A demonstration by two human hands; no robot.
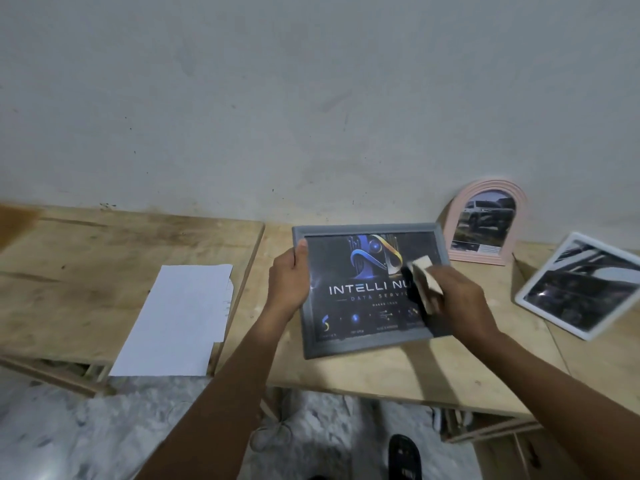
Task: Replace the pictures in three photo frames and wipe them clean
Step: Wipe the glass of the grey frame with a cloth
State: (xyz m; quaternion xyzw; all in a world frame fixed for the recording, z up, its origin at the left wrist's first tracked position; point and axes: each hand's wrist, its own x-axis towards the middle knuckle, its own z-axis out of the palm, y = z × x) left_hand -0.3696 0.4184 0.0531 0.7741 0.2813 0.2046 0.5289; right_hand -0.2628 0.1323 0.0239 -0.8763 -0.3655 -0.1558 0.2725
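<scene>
A grey rectangular photo frame [360, 336] with a dark poster picture is held tilted above the wooden table [398, 375]. My left hand [289, 284] grips its left edge, thumb on the front. My right hand [457, 299] holds a folded pale cloth [426, 282] pressed against the glass at the frame's right side. A pink arched frame [453, 216] with a car photo leans on the wall at the back right. A white frame [530, 296] with a dark picture lies tilted at the far right.
White sheets of paper [180, 320] lie on a second wooden table [86, 271] to the left, reaching over its front edge. A gap separates the two tables. A grey wall [311, 98] stands behind. A black sandal [403, 457] is on the floor below.
</scene>
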